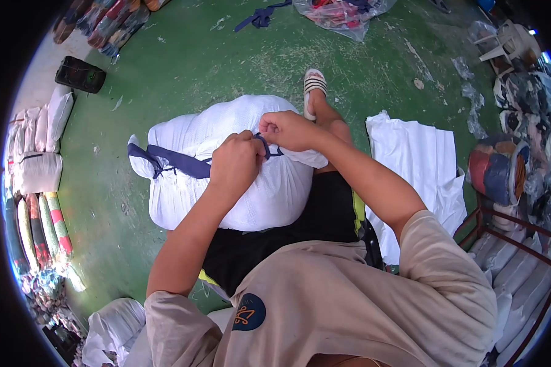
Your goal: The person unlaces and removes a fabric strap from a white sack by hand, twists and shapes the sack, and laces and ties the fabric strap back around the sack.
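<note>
A bulging white sack (245,202) lies in front of me, against my lap. A dark blue cloth strip (180,161) runs along its top from the gathered, tied corner on the left. Toward the sack's right end, my left hand (237,160) is closed around the strip. My right hand (286,130) is just beyond it, fingers pinched at a loop of the same strip near the right gathered corner (307,157). Whether the loop is knotted cannot be made out under the fingers.
White sheeting (410,165) lies on the green floor to the right. A black speaker (81,74) stands at the far left. A clear bag of coloured cloth (346,18) and a loose blue strip (260,18) lie ahead. Stacked bales (499,168) and a red metal frame (520,225) line the right side.
</note>
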Available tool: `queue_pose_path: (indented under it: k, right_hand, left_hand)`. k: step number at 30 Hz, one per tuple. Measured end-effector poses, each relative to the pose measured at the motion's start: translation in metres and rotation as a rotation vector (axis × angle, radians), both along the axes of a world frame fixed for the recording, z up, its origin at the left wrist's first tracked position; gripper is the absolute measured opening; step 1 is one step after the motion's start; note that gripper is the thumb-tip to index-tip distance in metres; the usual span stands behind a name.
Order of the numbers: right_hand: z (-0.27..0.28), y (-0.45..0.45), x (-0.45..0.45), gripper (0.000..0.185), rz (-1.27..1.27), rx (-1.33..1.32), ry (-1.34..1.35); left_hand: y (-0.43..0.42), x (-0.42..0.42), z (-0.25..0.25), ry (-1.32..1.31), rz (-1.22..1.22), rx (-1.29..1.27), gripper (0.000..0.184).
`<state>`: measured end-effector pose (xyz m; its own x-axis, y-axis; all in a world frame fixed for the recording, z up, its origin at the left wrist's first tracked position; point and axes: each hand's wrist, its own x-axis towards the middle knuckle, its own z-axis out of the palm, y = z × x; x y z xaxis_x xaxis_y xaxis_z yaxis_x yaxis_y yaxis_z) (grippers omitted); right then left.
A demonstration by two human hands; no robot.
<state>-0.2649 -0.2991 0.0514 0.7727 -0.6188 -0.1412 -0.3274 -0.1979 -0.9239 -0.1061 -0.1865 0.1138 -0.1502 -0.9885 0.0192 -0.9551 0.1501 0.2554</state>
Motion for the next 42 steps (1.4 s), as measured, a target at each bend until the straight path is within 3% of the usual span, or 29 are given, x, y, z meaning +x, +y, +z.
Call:
queue_pose_path:
  k: [8, 18, 22, 28, 38, 42]
  right_hand:
    - [0.004, 0.002, -0.002, 0.006, -0.001, -0.005, 0.026]
    - [-0.001, -0.004, -0.003, 0.01, 0.016, 0.027, -0.008]
    - [-0.005, -0.006, -0.004, 0.009, 0.03, -0.02, -0.042]
    - [-0.005, -0.008, -0.002, 0.009, 0.031, -0.063, -0.027]
    - [-0.007, -0.004, 0.0, 0.011, -0.001, -0.058, 0.014]
    - [-0.005, -0.004, -0.001, 0.012, 0.007, -0.052, 0.034]
  left_hand:
    - [-0.007, -0.007, 0.005, -0.167, -0.051, 0.047, 0.001]
    - [-0.016, -0.005, 0.0, -0.29, -0.187, 0.188, 0.013]
    - [-0.006, -0.001, -0.011, -0.145, -0.207, -0.056, 0.016]
    - [-0.005, 0.011, -0.028, -0.166, -0.325, -0.166, 0.022]
    - [-0.018, 0.015, -0.025, -0.353, -0.571, -0.301, 0.019]
    - [-0.032, 0.014, -0.012, -0.458, -0.785, -0.269, 0.022]
